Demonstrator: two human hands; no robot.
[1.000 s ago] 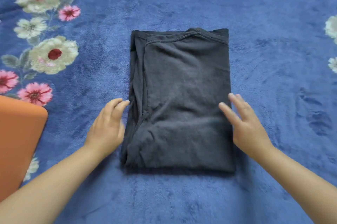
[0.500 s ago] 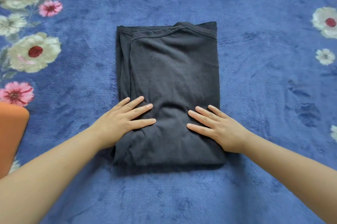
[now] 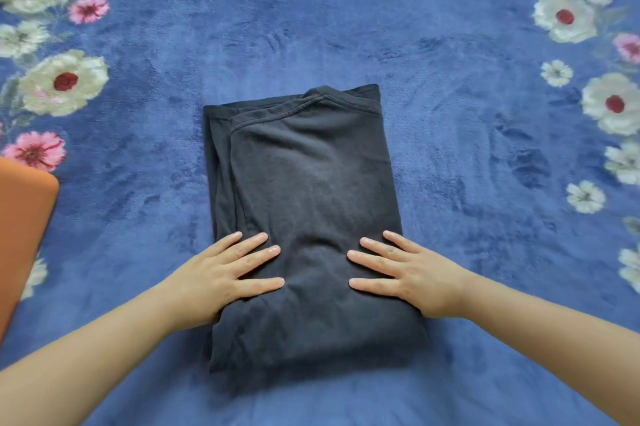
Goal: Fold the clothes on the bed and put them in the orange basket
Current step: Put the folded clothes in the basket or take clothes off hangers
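Note:
A dark grey garment (image 3: 311, 183), folded into a tall rectangle, lies in the middle of the blue bed cover. My left hand (image 3: 221, 273) lies flat on its lower left part with straight, spread fingers. My right hand (image 3: 408, 269) lies flat on its lower right part the same way, fingertips pointing inward. A gap of bare cloth separates the two hands. The orange basket (image 3: 24, 235) shows only as a corner at the left edge of the view.
The blue plush bed cover (image 3: 467, 217) fills the view, with white and pink flower prints along its left and right sides. Nothing else lies near the garment.
A second ago my hands were at the garment's left and right sides; they came inward and now lie flat on top of its lower half. The view tilted, so the garment sits lower.

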